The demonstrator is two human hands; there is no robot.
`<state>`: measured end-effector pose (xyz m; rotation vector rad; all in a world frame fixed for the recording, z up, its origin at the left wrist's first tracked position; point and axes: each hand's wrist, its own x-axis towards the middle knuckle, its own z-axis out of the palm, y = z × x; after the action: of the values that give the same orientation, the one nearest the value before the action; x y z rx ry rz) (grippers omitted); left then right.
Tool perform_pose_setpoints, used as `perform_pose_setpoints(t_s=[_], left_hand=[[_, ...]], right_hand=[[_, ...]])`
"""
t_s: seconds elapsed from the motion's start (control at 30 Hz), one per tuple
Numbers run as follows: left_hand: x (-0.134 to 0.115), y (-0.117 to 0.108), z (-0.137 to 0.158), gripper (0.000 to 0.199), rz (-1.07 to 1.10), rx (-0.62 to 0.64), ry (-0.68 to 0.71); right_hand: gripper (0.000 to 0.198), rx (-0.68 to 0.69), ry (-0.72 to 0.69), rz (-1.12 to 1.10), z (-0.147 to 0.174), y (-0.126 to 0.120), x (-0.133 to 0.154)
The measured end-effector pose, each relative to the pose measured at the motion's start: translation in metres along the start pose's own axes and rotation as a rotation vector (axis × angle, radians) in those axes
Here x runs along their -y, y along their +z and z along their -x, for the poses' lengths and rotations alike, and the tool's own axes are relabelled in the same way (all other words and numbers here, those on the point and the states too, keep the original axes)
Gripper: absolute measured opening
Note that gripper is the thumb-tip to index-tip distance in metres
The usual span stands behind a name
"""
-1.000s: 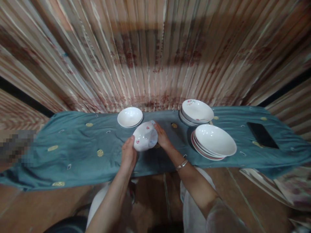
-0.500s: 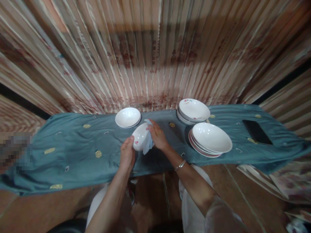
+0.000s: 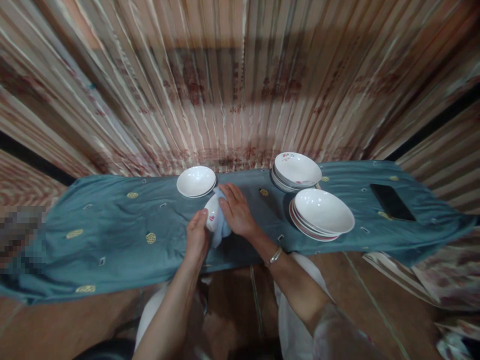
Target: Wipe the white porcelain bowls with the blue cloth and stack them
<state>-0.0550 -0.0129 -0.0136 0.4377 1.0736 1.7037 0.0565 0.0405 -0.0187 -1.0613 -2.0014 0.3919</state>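
My left hand (image 3: 197,234) grips the near left rim of a small white bowl (image 3: 211,210) with red marks on its outside. The bowl is tilted on its side above the cloth-covered table. Over its right part lies a light blue cloth (image 3: 220,231), which my right hand (image 3: 237,212) holds against the bowl with fingers stretched along it. Much of the bowl is hidden behind the cloth and that hand. Just beyond stands a short stack of white bowls (image 3: 196,181).
A stack of white dishes with floral marks (image 3: 298,169) stands back right, and another stack of white dishes (image 3: 324,212) sits nearer. Farther right lies a black phone (image 3: 392,202). A teal cloth (image 3: 123,240) covers the table; a pleated curtain (image 3: 225,110) hangs behind.
My right hand has moved slightly left with the cloth, covering more of the bowl, and its fingers now lie flatter. The bowl has turned, showing less of its white surface.
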Motion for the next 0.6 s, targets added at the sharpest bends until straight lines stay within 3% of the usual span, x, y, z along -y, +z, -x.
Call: perform_pose_setpoints(t_s=[0.17, 0.37, 0.6], left_hand=[[0.0, -0.003, -0.001, 0.043, 0.018, -0.006, -0.012], [0.001, -0.007, -0.003, 0.043, 0.045, -0.052, 0.012], [0.004, -0.01, -0.005, 0.042, 0.034, -0.048, 0.062]], right_hand=[[0.051, -0.091, 0.175, -0.369, -0.005, 0.017, -0.028], [0.052, -0.17, 0.514, -0.83, -0.002, 0.042, -0.057], [0.045, -0.168, 0.619, -0.959, 0.012, 0.051, -0.064]])
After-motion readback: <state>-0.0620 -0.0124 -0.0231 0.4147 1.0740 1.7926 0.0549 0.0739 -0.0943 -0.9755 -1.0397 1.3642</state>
